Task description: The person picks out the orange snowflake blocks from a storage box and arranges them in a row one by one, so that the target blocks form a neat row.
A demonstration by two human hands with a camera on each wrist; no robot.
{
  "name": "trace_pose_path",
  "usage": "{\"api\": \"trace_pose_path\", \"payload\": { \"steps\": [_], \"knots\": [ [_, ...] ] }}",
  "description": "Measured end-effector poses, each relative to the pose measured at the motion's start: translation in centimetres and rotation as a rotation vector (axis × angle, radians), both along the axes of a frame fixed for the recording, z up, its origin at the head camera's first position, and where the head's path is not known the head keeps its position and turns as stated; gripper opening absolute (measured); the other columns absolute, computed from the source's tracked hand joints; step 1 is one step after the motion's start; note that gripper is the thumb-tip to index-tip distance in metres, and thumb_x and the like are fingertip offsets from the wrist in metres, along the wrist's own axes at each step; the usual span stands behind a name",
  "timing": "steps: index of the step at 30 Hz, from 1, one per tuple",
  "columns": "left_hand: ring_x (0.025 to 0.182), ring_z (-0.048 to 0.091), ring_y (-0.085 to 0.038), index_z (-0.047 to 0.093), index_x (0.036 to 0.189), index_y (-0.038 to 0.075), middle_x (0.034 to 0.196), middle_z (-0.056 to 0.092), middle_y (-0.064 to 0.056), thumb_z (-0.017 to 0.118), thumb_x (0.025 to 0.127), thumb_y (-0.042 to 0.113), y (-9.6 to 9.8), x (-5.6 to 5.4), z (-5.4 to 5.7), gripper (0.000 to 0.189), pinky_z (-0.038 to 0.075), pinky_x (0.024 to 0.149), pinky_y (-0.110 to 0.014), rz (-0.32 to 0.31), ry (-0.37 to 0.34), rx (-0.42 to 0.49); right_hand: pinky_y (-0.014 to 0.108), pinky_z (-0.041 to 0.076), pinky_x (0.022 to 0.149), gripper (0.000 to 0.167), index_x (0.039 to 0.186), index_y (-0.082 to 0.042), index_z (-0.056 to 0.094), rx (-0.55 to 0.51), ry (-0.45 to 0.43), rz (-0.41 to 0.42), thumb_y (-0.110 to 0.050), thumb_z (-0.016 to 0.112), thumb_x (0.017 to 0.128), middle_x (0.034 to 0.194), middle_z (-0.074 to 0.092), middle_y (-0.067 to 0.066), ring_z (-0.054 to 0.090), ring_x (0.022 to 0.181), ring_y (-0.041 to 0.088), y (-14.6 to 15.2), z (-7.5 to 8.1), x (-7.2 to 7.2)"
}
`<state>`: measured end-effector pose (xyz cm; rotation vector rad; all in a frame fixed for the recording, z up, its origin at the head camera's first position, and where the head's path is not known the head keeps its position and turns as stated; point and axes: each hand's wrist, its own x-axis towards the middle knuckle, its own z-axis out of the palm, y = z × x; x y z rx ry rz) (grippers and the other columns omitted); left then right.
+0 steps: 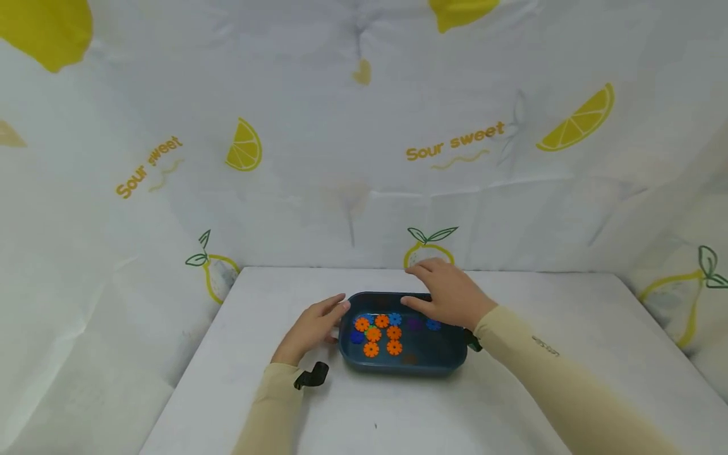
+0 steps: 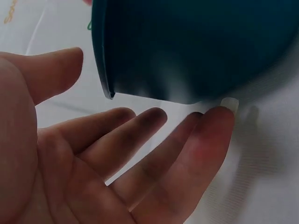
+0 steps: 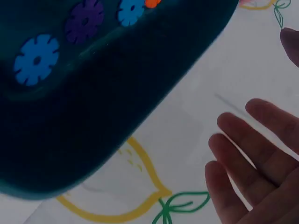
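Observation:
A dark teal plastic tub (image 1: 438,354) with rounded corners stands on the white table. Inside lie several notched plastic discs: orange ones (image 1: 394,347), blue ones, a purple disc (image 3: 85,21) and a partly covered green one. At the tub's left end is my left hand (image 1: 311,330); in the left wrist view its fingers are loosely extended beside the tub's wall, fingertips close to its lower edge, with the thumb apart from the rim. My right hand (image 1: 449,294) hovers over the tub's far right corner. Its fingers are spread and hold nothing.
The white table (image 1: 273,284) ends against a hanging white cloth (image 1: 318,158) printed with lemons and lettering. Black straps with small devices sit on both wrists, the left wrist device (image 1: 313,375) being plainer to see.

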<state>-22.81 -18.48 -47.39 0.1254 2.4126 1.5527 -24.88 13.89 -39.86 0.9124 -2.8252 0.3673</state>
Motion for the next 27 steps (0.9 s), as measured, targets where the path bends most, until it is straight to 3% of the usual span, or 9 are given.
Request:
{"api": "trace_pose_path", "payload": {
  "steps": [7,12,16,27],
  "knots": [
    [0.14,0.064,-0.036,0.048,0.164,0.019,0.166,0.053,-0.014,0.067,0.108,0.031,-0.4,-0.4,-0.8,0.061,0.067,0.09,-0.045,-0.085,-0.065,0.168,0.046,0.058,0.11,0.046,0.14,-0.012,0.072,-0.068,-0.315,0.131,-0.036,0.079,0.101,0.132,0.076,0.003,0.071,0.121,0.021,-4.7,-1.4,-2.2],
    [0.14,0.064,-0.035,0.053,0.161,0.016,0.164,0.054,-0.012,0.069,0.106,0.027,-0.8,-0.7,-1.4,0.058,0.067,0.087,-0.043,-0.096,-0.088,0.246,0.043,0.06,0.105,0.039,0.136,-0.01,0.074,-0.078,-0.425,0.158,-0.024,0.08,0.1,0.127,0.077,0.003,0.071,0.114,0.018,-7.3,-3.3,-3.0],
    [0.139,0.064,-0.032,0.058,0.158,0.016,0.162,0.056,-0.013,0.071,0.105,0.029,-1.1,-0.7,-1.9,0.056,0.068,0.087,-0.042,-0.086,-0.109,0.286,0.044,0.059,0.108,0.038,0.136,-0.011,0.075,-0.066,-0.447,0.145,-0.024,0.08,0.1,0.13,0.077,0.004,0.071,0.118,0.02,-9.0,-4.5,-2.9],
    [0.138,0.065,-0.032,0.059,0.157,0.022,0.162,0.056,-0.014,0.074,0.103,0.035,-2.1,-0.6,-2.7,0.057,0.067,0.091,-0.046,-0.067,-0.132,0.315,0.044,0.057,0.112,0.034,0.131,-0.01,0.077,0.0,-0.35,0.137,-0.021,0.081,0.099,0.128,0.078,0.005,0.072,0.122,0.022,-10.7,-6.5,-2.6]
  ]
}}
